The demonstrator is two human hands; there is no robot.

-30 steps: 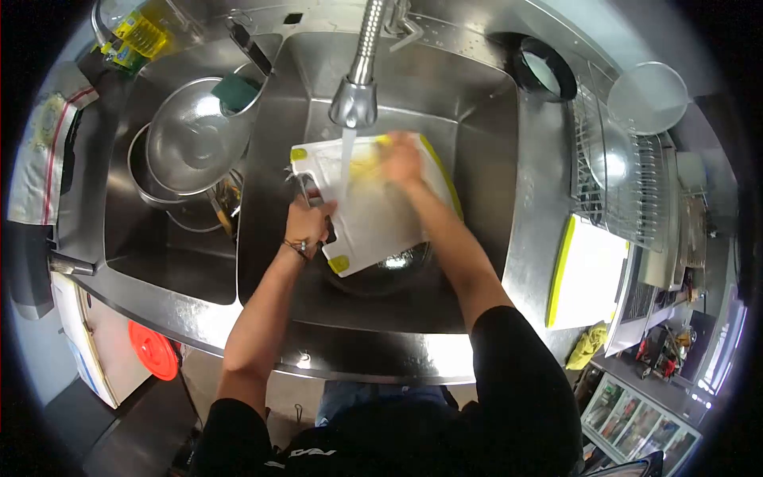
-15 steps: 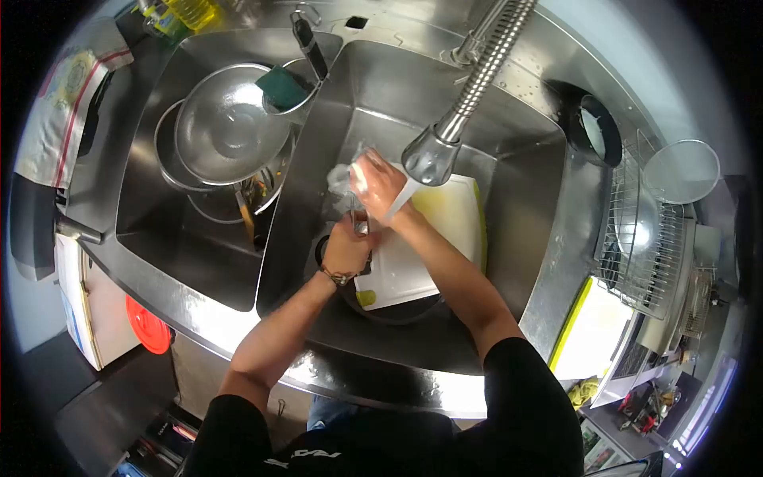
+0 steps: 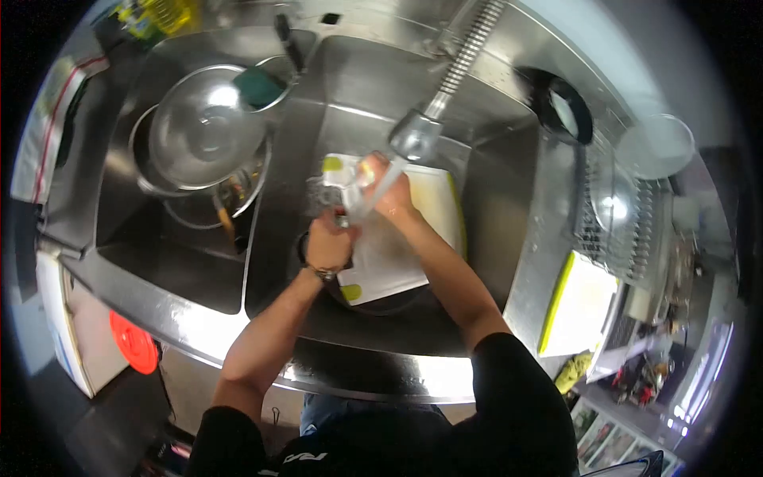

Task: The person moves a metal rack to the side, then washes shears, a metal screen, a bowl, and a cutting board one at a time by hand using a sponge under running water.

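Note:
My left hand (image 3: 330, 242) is closed low in the right basin, beside the left edge of a white cutting board (image 3: 385, 258) with lime-green corners. Something small with a shiny part shows at its fingertips; I cannot tell what it is. Over the board's upper part, my right hand (image 3: 388, 184) has its fingers curled under running water, whatever is in them hidden by blur and spray. The stream comes from a metal spray faucet (image 3: 416, 135) just above. A dark round pan (image 3: 397, 302) lies partly beneath the board.
In the left basin are a large metal bowl (image 3: 207, 131), other cookware, and a green scouring pad (image 3: 257, 86). A black pan (image 3: 563, 111) and a wire dish rack (image 3: 616, 215) stand on the right. Another green-edged board (image 3: 579, 306) lies nearer on that side.
The whole view has shifted a little. My right hand has moved right, away from my left hand, uncovering the board's upper left corner. The left hand stays low beside the board.

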